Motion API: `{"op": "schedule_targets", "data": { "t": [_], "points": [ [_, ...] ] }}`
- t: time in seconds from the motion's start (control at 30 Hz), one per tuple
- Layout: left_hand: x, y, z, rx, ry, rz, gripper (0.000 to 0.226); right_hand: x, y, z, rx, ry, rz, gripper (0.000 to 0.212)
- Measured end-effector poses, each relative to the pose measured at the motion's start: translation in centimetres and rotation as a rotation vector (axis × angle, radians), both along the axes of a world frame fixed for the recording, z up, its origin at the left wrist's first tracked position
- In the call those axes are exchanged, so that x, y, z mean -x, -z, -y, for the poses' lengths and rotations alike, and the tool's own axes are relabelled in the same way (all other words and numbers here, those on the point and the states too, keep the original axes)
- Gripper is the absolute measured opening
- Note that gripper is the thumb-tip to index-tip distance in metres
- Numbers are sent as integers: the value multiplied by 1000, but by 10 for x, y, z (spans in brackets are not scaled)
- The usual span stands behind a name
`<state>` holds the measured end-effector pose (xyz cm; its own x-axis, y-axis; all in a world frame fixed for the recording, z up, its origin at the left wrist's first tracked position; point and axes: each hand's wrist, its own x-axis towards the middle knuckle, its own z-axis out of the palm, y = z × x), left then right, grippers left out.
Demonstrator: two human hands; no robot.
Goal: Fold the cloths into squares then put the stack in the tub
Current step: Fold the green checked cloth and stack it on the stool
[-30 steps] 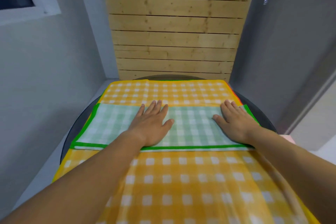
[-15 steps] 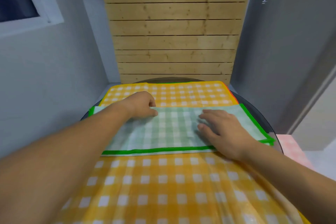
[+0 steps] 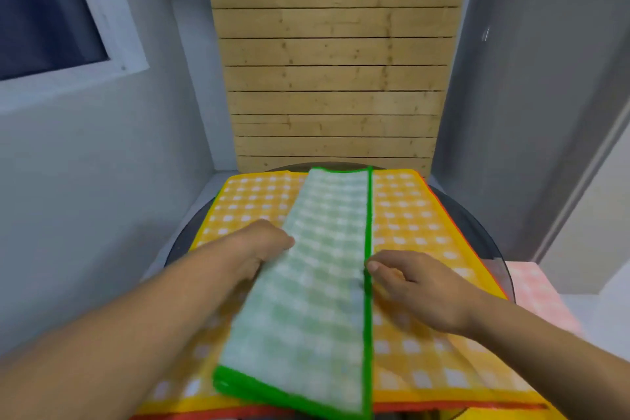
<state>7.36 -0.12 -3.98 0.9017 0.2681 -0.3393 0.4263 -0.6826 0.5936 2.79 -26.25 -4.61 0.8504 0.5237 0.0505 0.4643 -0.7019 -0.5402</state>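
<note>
Green cloth (image 3: pixel 317 283) lies with its long axis running near-to-far, left hand (image 3: pixel 262 249) and right hand (image 3: pixel 419 286) gripping its long edges.

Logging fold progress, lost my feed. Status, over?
Left grip holding green cloth left edge, right grip pinching right edge. Cloth a long folded strip atop yellow cloth, not square yet. Tub not in view.

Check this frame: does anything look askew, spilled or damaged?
Nothing spilled or torn. The green cloth, folded into a long strip, lies on the yellow cloth, gripped at its side edges by the left hand and right hand. One pink cloth sits apart, beyond the table at the right.
</note>
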Motion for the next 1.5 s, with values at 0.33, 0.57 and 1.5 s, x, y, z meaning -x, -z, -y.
{"op": "schedule_targets", "data": {
  "t": [0.33, 0.57, 1.5],
  "points": [
    [110, 6, 14, -401, 565, 396, 61, 35, -2, 7, 108, -33, -31, 46],
    [173, 26, 9, -461, 882, 428, 67, 78, -2, 6, 3, -114, 31, 24],
    [188, 50, 7, -413, 884, 416, 77, 116, 31, 14, 47, -150, 185, 20]
  ]
}}
